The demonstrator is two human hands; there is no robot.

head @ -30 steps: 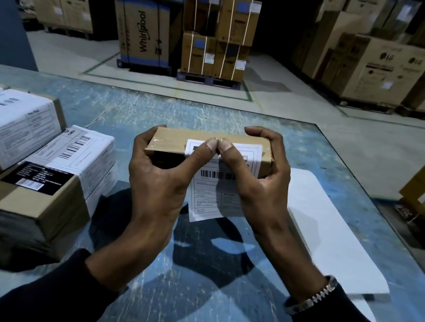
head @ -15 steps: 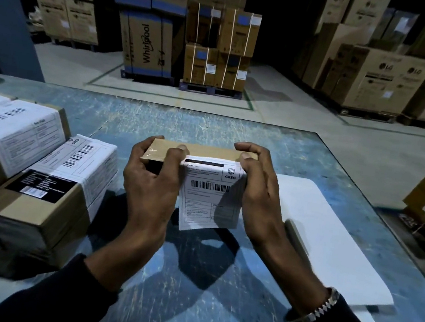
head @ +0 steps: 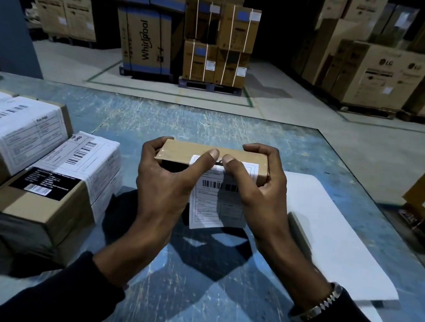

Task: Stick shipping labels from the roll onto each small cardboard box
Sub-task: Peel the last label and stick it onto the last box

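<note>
A: Thumbs are meeting again at the middle of the label (head: 219, 189), after spreading apart half a second ago; the top strip is getting pressed down.

B: And the grip?

A: Left hand (head: 161, 178) and right hand (head: 257, 191) are both grasping the small box (head: 180, 151) above the table (head: 134, 122). Two labelled boxes (head: 48, 173) are waiting left, one backing sheet (head: 332, 232) right.
</note>
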